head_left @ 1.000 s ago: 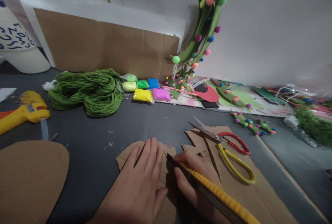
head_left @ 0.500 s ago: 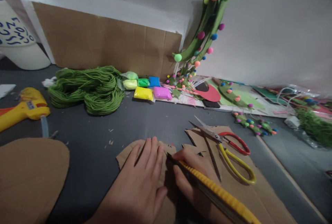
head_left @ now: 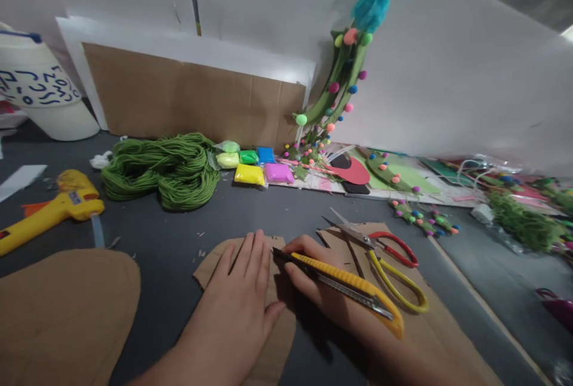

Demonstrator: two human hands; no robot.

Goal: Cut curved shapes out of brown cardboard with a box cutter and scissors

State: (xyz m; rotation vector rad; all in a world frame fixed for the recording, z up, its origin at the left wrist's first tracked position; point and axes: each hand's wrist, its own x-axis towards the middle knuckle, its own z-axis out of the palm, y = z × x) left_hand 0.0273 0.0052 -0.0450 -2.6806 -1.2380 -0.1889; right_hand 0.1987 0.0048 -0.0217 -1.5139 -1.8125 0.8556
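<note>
Flat on a piece of cardboard point(head_left: 280, 347) lies my left hand point(head_left: 239, 308), its fingers stretched out. My right hand point(head_left: 322, 278) is closed around a yellow utility knife point(head_left: 353, 281), with the dark blade pointing left at the cardboard near my left fingertips. Whether the blade tip touches the cardboard I cannot tell. Just right of my right hand, red-and-yellow-handled scissors point(head_left: 380, 255) rest partly open on a larger cardboard sheet point(head_left: 443, 338). Another cardboard piece with a rounded edge point(head_left: 67, 308) is at the lower left.
A yellow glue gun point(head_left: 67, 204) lies at the left, near a white container point(head_left: 49, 87). Behind are green yarn point(head_left: 165, 171), colourful clay packets point(head_left: 250, 174) and a green pompom decoration point(head_left: 331, 105) against the wall. Pompom-covered pieces point(head_left: 421, 216) sit at the right.
The knife has swung so more of its side shows, and my right hand has shifted slightly up and left with it. My left hand stays flat. The camera view has tilted upward.
</note>
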